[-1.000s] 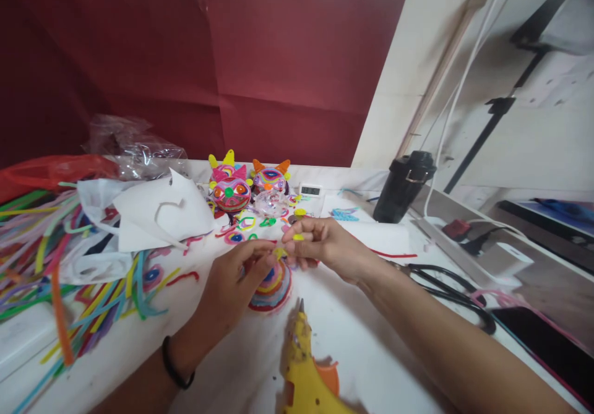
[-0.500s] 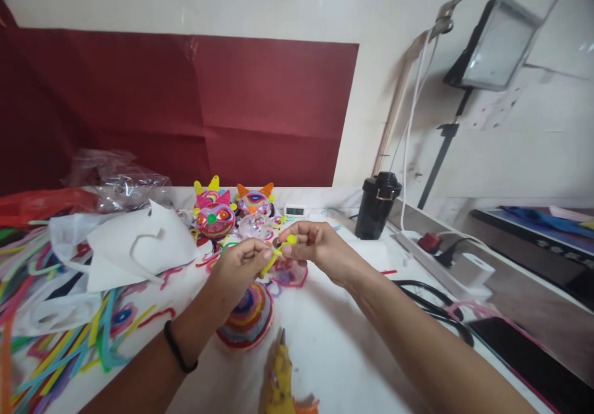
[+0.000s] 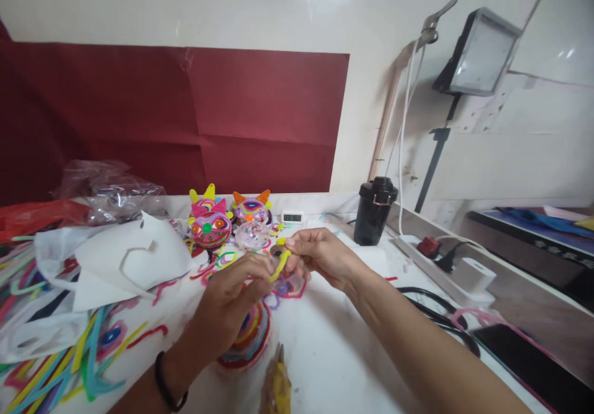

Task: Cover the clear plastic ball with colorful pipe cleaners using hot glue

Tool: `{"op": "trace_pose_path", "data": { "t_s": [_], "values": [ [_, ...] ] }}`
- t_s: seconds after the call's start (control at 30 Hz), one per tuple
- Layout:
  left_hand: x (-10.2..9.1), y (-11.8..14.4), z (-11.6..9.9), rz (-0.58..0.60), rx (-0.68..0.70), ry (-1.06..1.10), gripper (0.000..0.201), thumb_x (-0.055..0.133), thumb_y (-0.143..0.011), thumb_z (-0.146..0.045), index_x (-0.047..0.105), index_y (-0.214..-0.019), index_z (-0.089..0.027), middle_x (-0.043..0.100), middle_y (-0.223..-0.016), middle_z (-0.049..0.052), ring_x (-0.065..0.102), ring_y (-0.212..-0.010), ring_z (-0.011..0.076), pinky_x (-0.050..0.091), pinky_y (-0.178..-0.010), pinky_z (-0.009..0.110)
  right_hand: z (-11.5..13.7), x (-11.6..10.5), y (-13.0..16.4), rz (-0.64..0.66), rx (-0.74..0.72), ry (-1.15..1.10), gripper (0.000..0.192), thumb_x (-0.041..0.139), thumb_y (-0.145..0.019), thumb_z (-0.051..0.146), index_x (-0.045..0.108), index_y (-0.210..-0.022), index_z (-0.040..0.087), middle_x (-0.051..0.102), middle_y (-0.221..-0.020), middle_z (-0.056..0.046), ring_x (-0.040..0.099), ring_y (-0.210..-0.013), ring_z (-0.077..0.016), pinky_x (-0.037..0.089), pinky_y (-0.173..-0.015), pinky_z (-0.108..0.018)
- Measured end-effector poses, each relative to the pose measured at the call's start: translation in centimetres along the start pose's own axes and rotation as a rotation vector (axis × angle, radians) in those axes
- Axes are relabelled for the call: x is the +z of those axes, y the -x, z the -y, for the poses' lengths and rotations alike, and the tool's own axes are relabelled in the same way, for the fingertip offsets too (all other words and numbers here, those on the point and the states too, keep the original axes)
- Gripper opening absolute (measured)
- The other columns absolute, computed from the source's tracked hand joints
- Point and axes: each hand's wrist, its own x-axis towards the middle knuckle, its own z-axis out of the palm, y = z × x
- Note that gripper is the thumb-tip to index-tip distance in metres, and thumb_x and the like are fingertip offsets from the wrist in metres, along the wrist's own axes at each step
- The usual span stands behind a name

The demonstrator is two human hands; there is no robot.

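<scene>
Both sets of fingers pinch one short yellow pipe cleaner, the left hand gripping its lower end, the right hand its upper end, held above the middle of the desk. Under the left hand lies a striped coiled disc; a yellow glue gun rests at the near edge. No writing reads clearly; the small clock by the far edge is too small. Since half a second ago the left hand has dropped lower and the yellow piece tilts steeper.

Short yellow pipe cleaner, tilted, pinched at both ends above table.
</scene>
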Motion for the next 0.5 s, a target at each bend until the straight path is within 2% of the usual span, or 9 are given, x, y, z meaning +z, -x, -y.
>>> {"op": "trace_pose_path", "data": {
  "t_s": [0.13,0.27,0.4,0.5],
  "values": [
    [0.3,0.3,-0.3,0.107,0.154,-0.478,0.018,0.048,-0.087,-0.016,0.06,-0.073,-0.019,0.06,-0.068,0.002,0.05,-0.072,0.0191,0.036,-0.071,0.036,0.2,-0.4,0.0,-0.014,-0.015,-0.001,0.029,0.078,-0.063,0.03,0.059,-0.053,0.011,0.066,-0.046,-0.002,0.053,-0.031,-0.0064,0.036,-0.027,-0.012],
    [0.3,0.6,0.4,0.075,0.123,-0.93,0.024,0.048,-0.087,-0.02,0.065,-0.07,-0.019,0.064,-0.067,0.004,0.05,-0.072,0.0237,0.03,-0.067,0.04,0.1,-0.1,0.1,0.008,-0.005,-0.006,0.027,0.074,-0.068,0.026,0.059,-0.051,0.011,0.066,-0.045,-0.003,0.051,-0.03,-0.0064,0.036,-0.025,-0.013],
    [0.1,0.6,0.6,-0.041,0.075,-1.093,0.024,0.045,-0.088,-0.023,0.068,-0.086,-0.018,0.068,-0.073,0.006,0.054,-0.073,0.0264,0.031,-0.067,0.042,0.1,0.5,0.6,0.049,0.017,-0.012,0.025,0.069,-0.072,0.024,0.061,-0.053,0.01,0.067,-0.046,-0.004,0.053,-0.032,-0.0067,0.04,-0.027,-0.013],
    [0.3,0.5,0.6,-0.107,0.026,-1.017,0.029,0.041,-0.09,-0.026,0.067,-0.094,-0.013,0.07,-0.081,0.009,0.057,-0.077,0.0265,0.035,-0.069,0.041,0.3,0.8,1.0,0.098,0.049,-0.013,0.021,0.068,-0.072,0.024,0.062,-0.058,0.009,0.07,-0.051,-0.006,0.058,-0.035,-0.0088,0.042,-0.029,-0.013]
  ]
}}
